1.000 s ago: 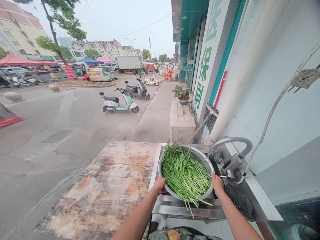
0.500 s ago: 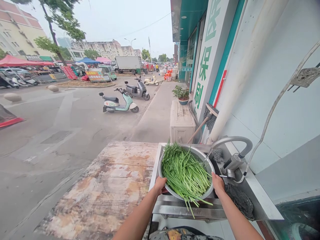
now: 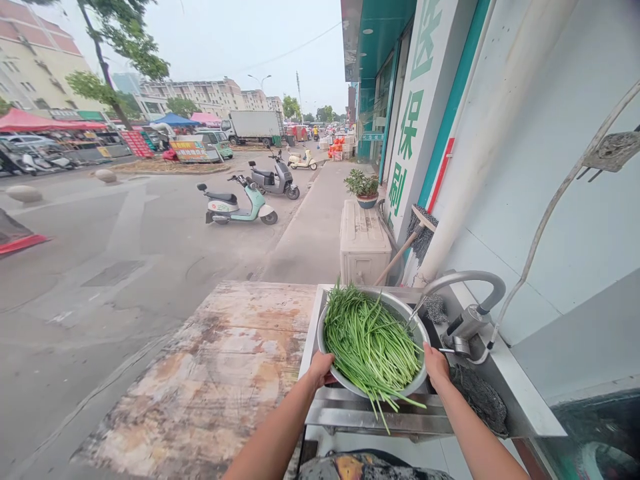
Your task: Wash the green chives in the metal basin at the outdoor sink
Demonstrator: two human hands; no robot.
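Note:
A round metal basin (image 3: 326, 345) sits at the sink, heaped with long green garlic chives (image 3: 373, 340). Several stalks hang over its near rim. My left hand (image 3: 321, 368) grips the basin's left edge, and my right hand (image 3: 436, 363) grips its right edge; the fingers of both are partly hidden by the basin. From the right, the curved faucet (image 3: 470, 280) arches over the basin, and a thin stream of water (image 3: 414, 312) appears to run in at the far right side.
Left of the steel sink (image 3: 530, 407) stands a worn wooden table (image 3: 200, 373). A dark mesh cloth (image 3: 480, 400) and a steel wool scrubber (image 3: 435, 309) lie in the sink's right part. Beyond are a beige box (image 3: 365, 233), a potted plant (image 3: 363, 187), a mop (image 3: 423, 227) and parked scooters (image 3: 240, 203).

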